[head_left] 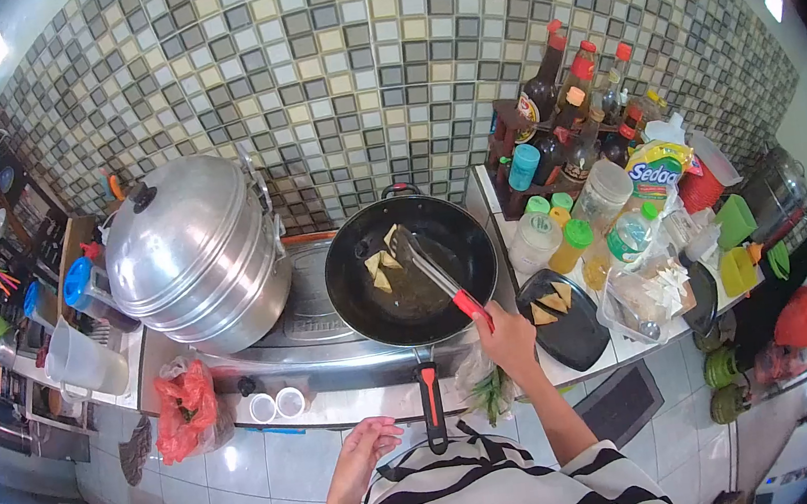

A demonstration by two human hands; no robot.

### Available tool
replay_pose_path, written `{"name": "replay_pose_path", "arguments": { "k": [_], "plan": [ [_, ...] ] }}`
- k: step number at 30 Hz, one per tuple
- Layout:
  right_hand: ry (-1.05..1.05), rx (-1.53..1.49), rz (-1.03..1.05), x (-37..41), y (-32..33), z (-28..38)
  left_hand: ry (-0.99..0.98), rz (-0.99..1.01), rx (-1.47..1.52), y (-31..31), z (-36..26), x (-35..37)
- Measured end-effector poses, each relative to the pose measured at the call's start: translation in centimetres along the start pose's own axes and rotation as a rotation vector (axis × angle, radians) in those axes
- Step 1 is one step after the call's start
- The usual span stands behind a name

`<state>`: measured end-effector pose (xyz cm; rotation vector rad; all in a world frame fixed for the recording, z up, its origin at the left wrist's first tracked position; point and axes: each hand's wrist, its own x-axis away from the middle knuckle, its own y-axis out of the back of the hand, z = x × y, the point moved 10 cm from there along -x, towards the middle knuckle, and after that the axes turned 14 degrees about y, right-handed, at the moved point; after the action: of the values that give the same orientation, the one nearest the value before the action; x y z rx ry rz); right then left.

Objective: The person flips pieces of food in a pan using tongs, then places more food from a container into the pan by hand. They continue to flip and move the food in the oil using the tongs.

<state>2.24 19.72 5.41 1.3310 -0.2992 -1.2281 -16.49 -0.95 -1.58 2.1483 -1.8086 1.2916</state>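
My right hand [509,338] is wrapped round the red handle of a pair of metal tongs [442,280], whose tips reach into a black wok [462,235]. Several golden triangular pieces [379,265] lie in the wok, beside the tong tips. The wok's black and red handle [431,405] points toward my body. Left of that handle, my left hand [372,442] hovers with its fingers loosely curled and apart, holding nothing. To the right, a black tray [580,333] bears more triangular pieces [553,302].
A large silver steamer [198,257] stands left of the wok. Bottles [544,84], jars [533,241] and a plastic container [633,314] crowd the right counter. Two white cups [290,402] and a red plastic bag [184,410] sit along the front left edge.
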Motion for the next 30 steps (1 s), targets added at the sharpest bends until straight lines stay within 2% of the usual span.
{"name": "replay_pose_path", "arguments": {
  "k": [8,15,25,28,30],
  "plan": [
    [0.076,0.058,-0.088,2.2,4.9,1.1,0.001,-0.037,-0.044,1.8,0.7,-1.4],
    [0.117,0.121,-0.19,3.7,6.5,0.6,0.116,-0.15,-0.108,6.1,4.2,-3.2],
    [0.136,0.134,-0.114,5.3,7.2,0.1,0.154,-0.288,-0.128,9.3,6.4,-4.6],
    [0.11,0.136,-0.093,5.8,7.1,-0.4,0.178,-0.218,-0.23,12.0,9.3,-6.7],
    [0.1,0.156,-0.112,6.0,7.3,-0.8,0.237,-0.264,-0.248,13.5,11.0,-7.3]
  ]
}}
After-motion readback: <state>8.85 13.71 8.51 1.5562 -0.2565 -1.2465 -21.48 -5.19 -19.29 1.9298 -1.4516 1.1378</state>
